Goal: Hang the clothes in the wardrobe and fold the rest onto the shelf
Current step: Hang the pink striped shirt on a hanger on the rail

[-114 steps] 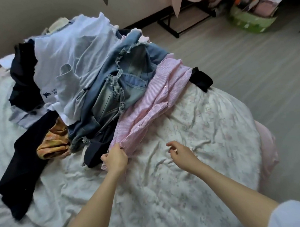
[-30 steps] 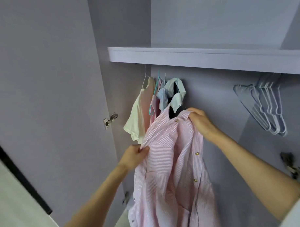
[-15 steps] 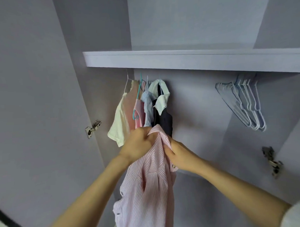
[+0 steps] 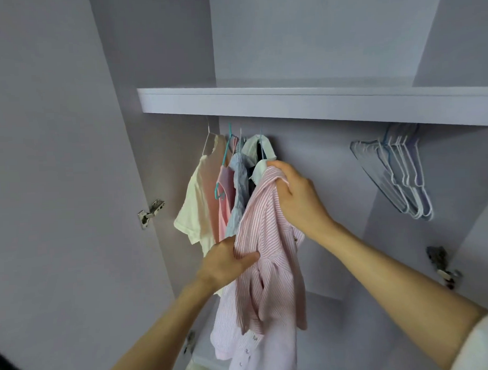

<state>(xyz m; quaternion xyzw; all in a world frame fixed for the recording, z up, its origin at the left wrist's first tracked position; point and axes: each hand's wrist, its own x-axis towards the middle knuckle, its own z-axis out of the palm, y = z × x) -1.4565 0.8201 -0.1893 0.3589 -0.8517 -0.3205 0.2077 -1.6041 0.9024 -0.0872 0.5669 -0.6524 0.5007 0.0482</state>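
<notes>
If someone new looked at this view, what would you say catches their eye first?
The pink striped shirt at the centre, gripped by the right hand at its top and the left hand lower down. Behind it hang a few clothes; empty hangers cluster on the right under the shelf.

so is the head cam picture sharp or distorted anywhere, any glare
Head view: soft, even light, no glare; wide-angle bends the shelf edge and walls; striped shirt and both hands reasonably sharp; lower corners smear, right door hinge blurred.

no legible text, label or number anywhere
</notes>
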